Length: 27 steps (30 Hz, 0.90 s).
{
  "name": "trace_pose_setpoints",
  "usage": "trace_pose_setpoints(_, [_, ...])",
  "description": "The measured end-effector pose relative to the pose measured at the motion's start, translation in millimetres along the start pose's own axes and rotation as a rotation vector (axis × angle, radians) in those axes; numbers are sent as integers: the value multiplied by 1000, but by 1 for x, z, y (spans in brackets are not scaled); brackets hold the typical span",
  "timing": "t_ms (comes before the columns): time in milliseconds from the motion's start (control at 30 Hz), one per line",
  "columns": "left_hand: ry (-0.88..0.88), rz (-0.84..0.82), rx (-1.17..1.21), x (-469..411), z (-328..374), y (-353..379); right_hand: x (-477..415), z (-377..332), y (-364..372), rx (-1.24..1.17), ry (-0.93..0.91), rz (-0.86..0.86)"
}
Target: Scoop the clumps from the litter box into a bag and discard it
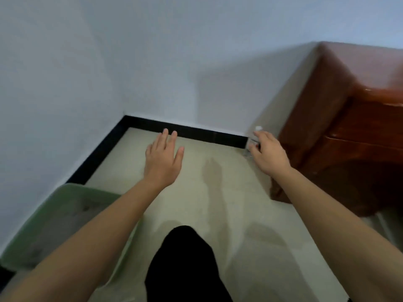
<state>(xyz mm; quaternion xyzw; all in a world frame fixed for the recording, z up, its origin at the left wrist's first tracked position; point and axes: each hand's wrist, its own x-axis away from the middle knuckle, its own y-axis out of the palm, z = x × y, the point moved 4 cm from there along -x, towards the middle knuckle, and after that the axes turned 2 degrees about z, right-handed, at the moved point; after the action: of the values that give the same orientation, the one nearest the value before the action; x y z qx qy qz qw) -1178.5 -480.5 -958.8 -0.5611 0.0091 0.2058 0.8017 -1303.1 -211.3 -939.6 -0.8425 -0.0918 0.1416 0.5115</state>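
Observation:
A green litter box point(65, 190) with grey litter sits on the floor at the lower left, partly hidden by my left forearm. My left hand point(163, 158) hovers flat over the pale floor near the far wall, fingers spread and holding nothing. My right hand point(268, 153) is stretched to the corner beside a wooden cabinet. Its thumb and fingers are at a small clear object with a white top point(258, 128). Blur hides whether the fingers have closed on it. No bag or scoop can be made out.
A reddish-brown wooden cabinet point(353, 131) fills the right side, its lower front dark. White walls meet at a corner with a black skirting board point(196, 131). My knee in black fabric point(185, 258) is at the bottom centre.

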Motion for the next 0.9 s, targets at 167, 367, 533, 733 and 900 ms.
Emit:
trace_pose_setpoints(167, [-246, 184, -43, 22, -112, -62, -21, -149, 68, -22, -343, -141])
trace_pose_setpoints(367, [-569, 260, -63, 75, -201, -66, -10, -240, 175, -93, -683, -322])
trace_pose_setpoints(533, [-711, 122, -208, 152, -256, -38, 28, -272, 283, -82, -850, -580])
trace_pose_setpoints(733, [-1021, -17, -253, 266, -299, -14, 104, -337, 378, 5, -1132, -836])
trace_pose_setpoints(900, [-1215, -126, -307, 386, -301, 18, 187, -380, 424, -158, -1318, -870])
